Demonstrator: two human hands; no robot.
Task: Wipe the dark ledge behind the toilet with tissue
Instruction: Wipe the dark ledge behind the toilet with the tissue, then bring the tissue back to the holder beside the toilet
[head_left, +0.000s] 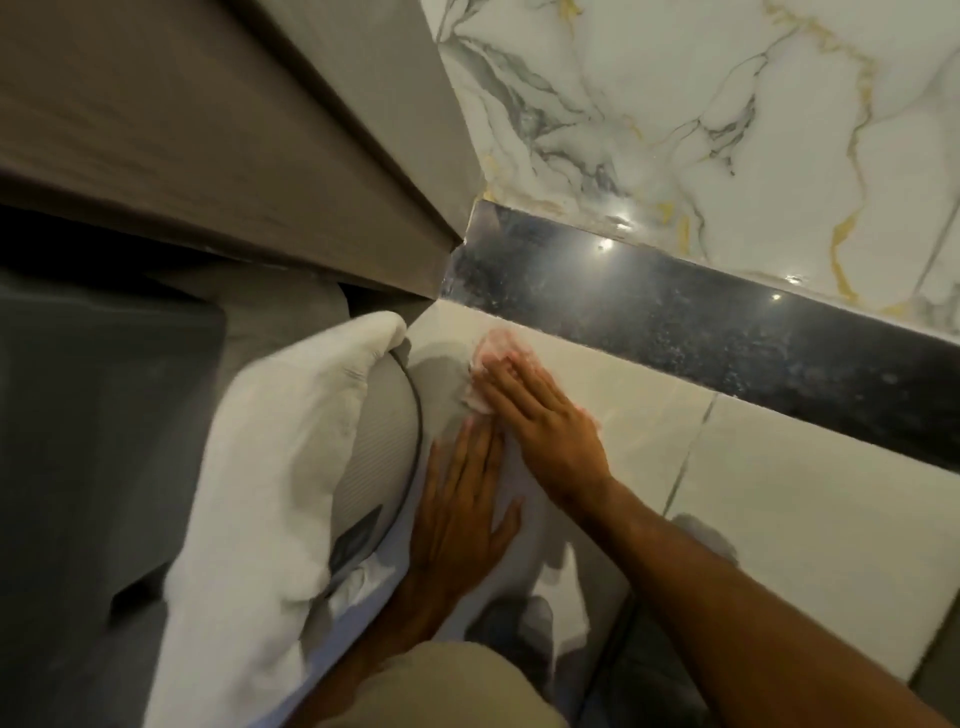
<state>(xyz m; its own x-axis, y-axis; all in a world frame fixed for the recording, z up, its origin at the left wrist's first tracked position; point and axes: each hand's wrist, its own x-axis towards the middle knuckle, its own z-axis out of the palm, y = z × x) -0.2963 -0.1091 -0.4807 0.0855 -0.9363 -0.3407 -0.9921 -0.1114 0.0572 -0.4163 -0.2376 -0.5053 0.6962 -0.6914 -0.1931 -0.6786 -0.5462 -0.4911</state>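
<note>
the right hand (540, 415) lies flat, palm down, fingers straight and close together, its bare forearm stretched in from the lower right. the left hand (462, 514) lies flat just beside it, fingers slightly spread, fingertips near the right wrist.

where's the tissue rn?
Head view, centre: the tissue is pressed flat under the right hand's fingertips on the pale tile, just below the dark ledge, not on it. The left hand rests beside it.
</note>
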